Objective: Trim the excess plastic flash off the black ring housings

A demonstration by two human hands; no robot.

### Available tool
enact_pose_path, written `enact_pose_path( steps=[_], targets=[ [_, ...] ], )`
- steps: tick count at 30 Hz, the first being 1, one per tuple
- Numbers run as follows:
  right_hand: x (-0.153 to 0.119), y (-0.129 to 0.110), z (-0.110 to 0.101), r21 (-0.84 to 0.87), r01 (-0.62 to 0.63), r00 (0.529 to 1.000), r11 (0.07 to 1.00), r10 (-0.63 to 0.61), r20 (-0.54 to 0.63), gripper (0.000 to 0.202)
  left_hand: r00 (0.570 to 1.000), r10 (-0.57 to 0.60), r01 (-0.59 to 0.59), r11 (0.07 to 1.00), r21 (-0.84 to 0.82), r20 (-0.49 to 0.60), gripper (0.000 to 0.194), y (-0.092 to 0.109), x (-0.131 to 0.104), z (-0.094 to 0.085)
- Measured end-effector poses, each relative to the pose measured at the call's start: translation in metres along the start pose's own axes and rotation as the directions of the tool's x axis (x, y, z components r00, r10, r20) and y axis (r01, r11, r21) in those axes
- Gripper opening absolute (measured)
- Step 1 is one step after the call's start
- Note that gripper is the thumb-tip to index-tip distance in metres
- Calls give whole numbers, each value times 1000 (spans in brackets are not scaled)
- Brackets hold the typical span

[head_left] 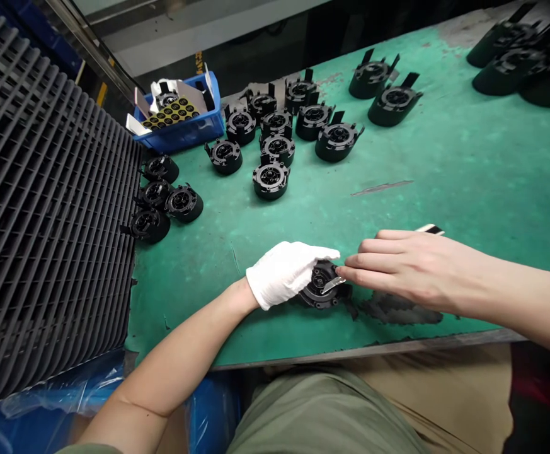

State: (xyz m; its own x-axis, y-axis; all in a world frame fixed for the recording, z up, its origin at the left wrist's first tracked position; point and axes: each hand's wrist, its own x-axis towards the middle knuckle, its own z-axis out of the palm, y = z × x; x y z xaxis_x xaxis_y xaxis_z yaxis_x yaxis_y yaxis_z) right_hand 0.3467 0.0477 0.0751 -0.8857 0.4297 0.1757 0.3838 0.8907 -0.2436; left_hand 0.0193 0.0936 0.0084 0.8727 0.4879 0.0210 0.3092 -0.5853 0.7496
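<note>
At ten o'clock from the held cup (319,297) stood four cups (184,203), at eleven a cluster (277,149), finished or waiting I couldn't tell; the gloved left hand (284,274) gripped the held cup near the table's (468,189) front edge; the right hand (392,268) curled around a knife (334,285), its blade over that cup, seemingly mid-job; two more cups (392,104) stood at one o'clock.

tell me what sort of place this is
Probably a factory or workshop: many matching round black parts stand on a worn green table, and a white-gloved left hand holds one more black part there.
</note>
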Motion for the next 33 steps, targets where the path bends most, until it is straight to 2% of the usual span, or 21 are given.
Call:
enact_pose_path(
  steps=[8, 11, 14, 16, 20, 22, 24, 26, 27, 29, 31, 33],
  targets=[
    [8, 1, -1, -57, 79, 996, 995, -81, -31, 52, 998, -24, 17, 994, -103, -64, 59, -4, -2, 4],
    [4, 6, 2, -103, 80, 994, 992, -86, -62, 52, 991, -47, 34, 994, -109, -123, 53, -4, -2, 7],
    [-10, 5, 8, -94, -68, 971, 993, 44, -233, 44, 965, -107, 69, 984, -163, -237, 44, -3, -5, 13],
    [-20, -2, 14, -47, -222, 910, 974, 189, -370, 39, 939, -156, 91, 972, -216, -307, 42, -4, -9, 15],
    [-35, -32, 36, 11, -406, 821, 914, 370, -434, 47, 891, -219, 104, 951, -290, -397, 63, -10, -17, 8],
    [-39, -46, 48, 37, -454, 799, 890, 425, -425, 40, 904, -210, 100, 951, -291, -373, 88, -12, -18, 2],
    [-43, -54, 55, 38, -473, 793, 880, 444, -416, 31, 946, -167, 100, 966, -239, -279, 130, -12, -16, -3],
    [-46, -54, 57, 26, -476, 799, 879, 444, -405, 27, 979, -115, 88, 983, -162, -168, 152, -11, -12, -4],
    [-48, -53, 56, 24, -476, 801, 879, 445, -401, 27, 985, -96, 77, 988, -135, -140, 153, -10, -11, -4],
    [-50, -47, 52, 14, -464, 815, 886, 433, -386, 31, 988, -73, 55, 990, -127, -139, 142, -10, -8, -4],
    [-48, -41, 49, -24, -428, 847, 903, 392, -359, 35, 985, -73, 49, 988, -149, -156, 125, -13, -8, -4],
    [-43, -37, 48, -104, -404, 871, 909, 347, -347, 35, 985, -83, 57, 985, -165, -150, 121, -15, -7, -4]
  ],
)
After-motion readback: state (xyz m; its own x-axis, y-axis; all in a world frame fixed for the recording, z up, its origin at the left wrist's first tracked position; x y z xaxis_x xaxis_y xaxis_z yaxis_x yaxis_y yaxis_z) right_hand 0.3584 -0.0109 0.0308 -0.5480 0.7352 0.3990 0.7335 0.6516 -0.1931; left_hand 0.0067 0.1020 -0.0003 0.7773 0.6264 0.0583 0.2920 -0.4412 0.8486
